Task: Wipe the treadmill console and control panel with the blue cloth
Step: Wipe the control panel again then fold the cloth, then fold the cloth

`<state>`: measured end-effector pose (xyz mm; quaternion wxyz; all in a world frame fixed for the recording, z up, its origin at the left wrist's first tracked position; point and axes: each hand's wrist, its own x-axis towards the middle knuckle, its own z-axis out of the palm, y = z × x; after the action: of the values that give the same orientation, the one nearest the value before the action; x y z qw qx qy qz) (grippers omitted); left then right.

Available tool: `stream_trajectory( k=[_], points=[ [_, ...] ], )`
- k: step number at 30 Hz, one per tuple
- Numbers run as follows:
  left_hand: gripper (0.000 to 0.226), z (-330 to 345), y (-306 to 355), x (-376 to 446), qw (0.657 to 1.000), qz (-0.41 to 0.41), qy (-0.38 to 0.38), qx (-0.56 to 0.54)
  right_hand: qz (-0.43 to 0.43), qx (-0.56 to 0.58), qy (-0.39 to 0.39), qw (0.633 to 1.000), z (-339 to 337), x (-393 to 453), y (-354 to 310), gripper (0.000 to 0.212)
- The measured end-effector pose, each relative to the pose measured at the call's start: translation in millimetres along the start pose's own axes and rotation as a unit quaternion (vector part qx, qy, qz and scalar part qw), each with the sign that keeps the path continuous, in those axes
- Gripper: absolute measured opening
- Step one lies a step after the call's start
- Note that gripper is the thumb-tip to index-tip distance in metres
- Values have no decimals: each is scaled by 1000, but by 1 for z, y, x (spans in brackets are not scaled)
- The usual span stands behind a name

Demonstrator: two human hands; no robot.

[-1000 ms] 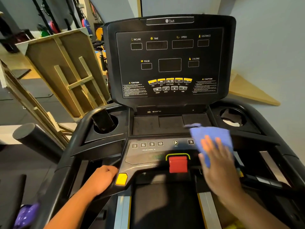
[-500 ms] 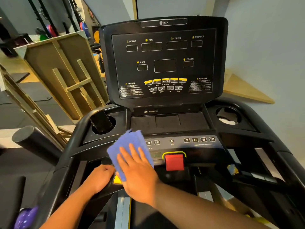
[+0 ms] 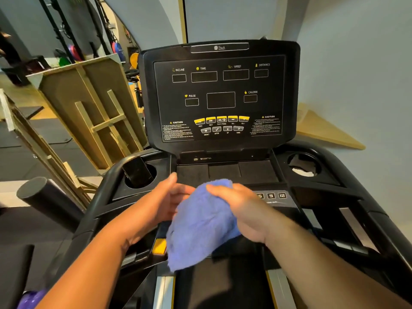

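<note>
Two hands [image 3: 200,204] hold one blue cloth [image 3: 200,224].

grey-blue walls [image 3: 356,63], wooden frames [image 3: 93,112] leaning left, dark floor mats [image 3: 33,150].

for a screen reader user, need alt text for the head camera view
Two hands hold a blue cloth above a black treadmill's control panel, its upright console dark behind. A phone stands in the left cup holder.
</note>
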<state>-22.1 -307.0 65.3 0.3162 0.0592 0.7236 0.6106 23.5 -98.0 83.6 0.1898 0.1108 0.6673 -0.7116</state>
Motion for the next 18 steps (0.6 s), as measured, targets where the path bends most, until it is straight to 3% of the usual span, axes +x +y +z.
stream_trajectory(
  k=[2, 4, 7, 11, 15, 18],
  points=[
    [53, 15, 17, -7, 997, 38, -26, 61, -2, 41, -3, 999, -11, -3, -14, 25],
    [35, 20, 28, -7, 997, 61, -13, 51, -18, 41, -18, 999, -23, -12, -27, 26],
    [44, 23, 44, -10, 996, 77, 4, -41, -84, 48, -62, 993, -42, -27, -37, 23],
    [55, 36, 50, -12, 975, 146, 52, -161, -145, 172, -75, 971, -56, -38, -31, 29],
    [30, 66, 16, 0, 967, 81, 120, -210, -27, 174, -82, 981, -56, -34, 16, 40],
    [34, 74, -7, 6, 954, 19, 57, -294, -38, 117, -8, 992, -67, -40, 35, 34]
  ],
)
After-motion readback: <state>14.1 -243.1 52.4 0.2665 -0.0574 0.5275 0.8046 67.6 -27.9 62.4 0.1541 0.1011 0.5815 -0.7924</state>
